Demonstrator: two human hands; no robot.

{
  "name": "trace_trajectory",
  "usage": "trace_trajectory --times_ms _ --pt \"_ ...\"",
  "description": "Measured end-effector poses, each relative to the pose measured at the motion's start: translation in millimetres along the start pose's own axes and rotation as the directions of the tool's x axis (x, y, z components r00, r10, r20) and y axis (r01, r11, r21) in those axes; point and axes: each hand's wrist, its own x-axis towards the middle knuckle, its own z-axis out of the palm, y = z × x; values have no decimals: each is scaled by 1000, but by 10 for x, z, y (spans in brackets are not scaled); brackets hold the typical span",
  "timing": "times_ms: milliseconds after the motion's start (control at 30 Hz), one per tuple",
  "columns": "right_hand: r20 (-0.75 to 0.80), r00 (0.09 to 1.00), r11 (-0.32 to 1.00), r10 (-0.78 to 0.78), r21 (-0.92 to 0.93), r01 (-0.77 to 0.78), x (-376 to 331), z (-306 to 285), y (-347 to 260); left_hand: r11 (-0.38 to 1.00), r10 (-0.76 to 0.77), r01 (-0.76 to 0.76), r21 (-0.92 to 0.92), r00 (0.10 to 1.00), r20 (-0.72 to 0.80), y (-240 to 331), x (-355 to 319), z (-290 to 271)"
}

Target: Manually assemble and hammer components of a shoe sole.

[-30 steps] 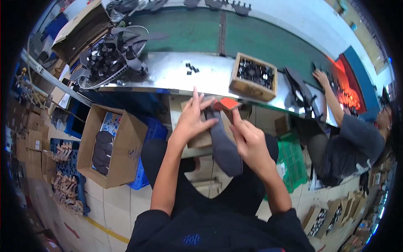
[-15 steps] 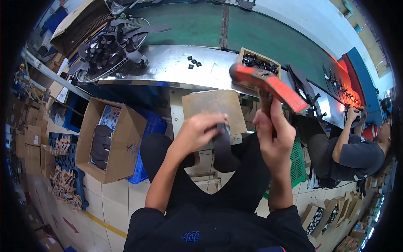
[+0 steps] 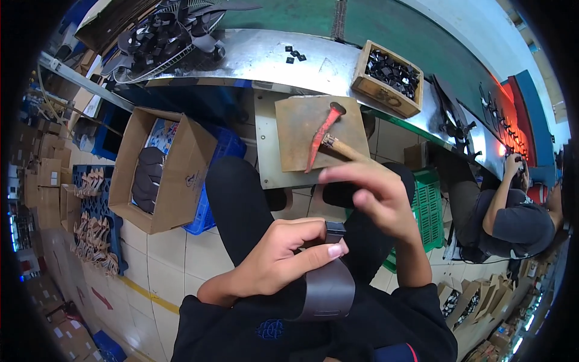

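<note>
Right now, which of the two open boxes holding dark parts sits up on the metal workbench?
The small wooden box of black pieces, right of the hammer; the larger cardboard box stands on the floor.

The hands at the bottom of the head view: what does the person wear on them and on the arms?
Both hands, left and right, are bare: no gloves, rings or watch show. The forearms are bare too. Dark, black-looking sleeves are pushed up near the elbows, part of a dark top with a small blue emblem on the chest and a thin red trim low on the right side.
</note>
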Motion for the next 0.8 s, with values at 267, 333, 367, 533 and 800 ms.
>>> trace_trajectory --times_ms 267,333,367,533,800 --pt "117 946 930 -304 252 267 -311 190 -185 969 -8 92 -230 941 339 -19 -126 139" --pt "277 876 911 -395 242 334 -325 116 -331 968 83 38 -250 886 457 -34 -126 197" --pt "353 813 883 -463 260 390 -323 104 -389 964 120 20 -267 860 496 -35 -148 244" --pt "488 622 774 -613 210 598 -393 243 -778 970 172 -27 -242 779 603 25 -313 400" --pt "446 741 810 -502 -56 583 -645 280 -865 970 32 126 -206 777 628 -7 -443 539"
